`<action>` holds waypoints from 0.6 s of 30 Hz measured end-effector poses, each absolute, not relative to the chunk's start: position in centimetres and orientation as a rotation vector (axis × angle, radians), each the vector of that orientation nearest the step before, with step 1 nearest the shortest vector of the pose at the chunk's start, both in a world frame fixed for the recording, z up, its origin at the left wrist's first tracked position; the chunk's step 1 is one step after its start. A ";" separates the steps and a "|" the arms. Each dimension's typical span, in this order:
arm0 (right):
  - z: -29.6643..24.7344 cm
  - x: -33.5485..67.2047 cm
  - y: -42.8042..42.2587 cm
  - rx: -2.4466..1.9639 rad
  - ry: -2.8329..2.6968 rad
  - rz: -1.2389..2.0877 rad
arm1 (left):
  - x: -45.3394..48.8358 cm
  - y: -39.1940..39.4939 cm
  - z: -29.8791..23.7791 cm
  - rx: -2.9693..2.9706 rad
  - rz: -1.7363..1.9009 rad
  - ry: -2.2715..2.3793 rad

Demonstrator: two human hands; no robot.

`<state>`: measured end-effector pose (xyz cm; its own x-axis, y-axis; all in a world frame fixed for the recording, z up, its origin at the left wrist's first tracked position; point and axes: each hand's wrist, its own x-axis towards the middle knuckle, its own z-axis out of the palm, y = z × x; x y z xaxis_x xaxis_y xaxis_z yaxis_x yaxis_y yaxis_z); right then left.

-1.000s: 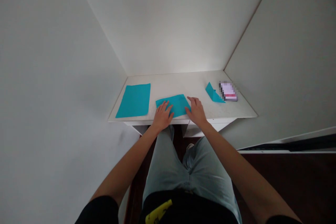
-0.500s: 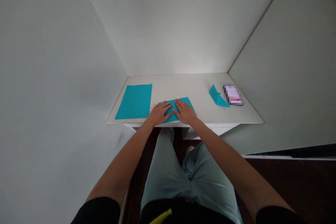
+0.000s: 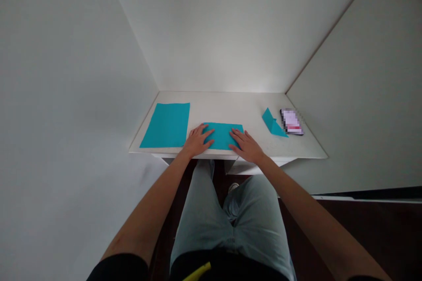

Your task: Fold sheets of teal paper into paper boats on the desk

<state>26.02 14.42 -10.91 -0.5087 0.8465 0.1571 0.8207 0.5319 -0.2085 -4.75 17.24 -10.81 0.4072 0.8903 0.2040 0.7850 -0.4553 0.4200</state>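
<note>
A blue rectangular piece of paper point(image 3: 221, 136) lies flat near the front edge of the white table, under both hands. My left hand point(image 3: 197, 140) rests on its left end with the fingers spread. On the right end, my right hand point(image 3: 246, 145) lies with fingers stretched out over the paper. Left of my left hand is a larger flat sheet of blue paper point(image 3: 166, 125). A folded blue paper shape point(image 3: 274, 124), pointed at its ends, sits to the right. Parts of the middle paper's ends are hidden by my fingers.
The white table point(image 3: 227, 105) is enclosed by a wall behind and panels on both sides. A phone point(image 3: 291, 121) with a blurred screen lies by the right panel, next to the folded paper. Below the front edge are my legs and a dark floor.
My hands have moved apart toward the two ends of the middle paper. That paper, tilted before, now lies square to the table edge. The view has shifted slightly.
</note>
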 end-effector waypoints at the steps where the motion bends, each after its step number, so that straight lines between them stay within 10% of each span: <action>1: -10.8 26.2 13.5 -1.406 -2.534 0.151 | -4.7 17.4 -10.8 2.387 0.592 1.480; 18: -9.5 25.1 12.4 -1.664 -2.204 0.292 | -0.2 15.9 -9.9 2.329 0.578 1.269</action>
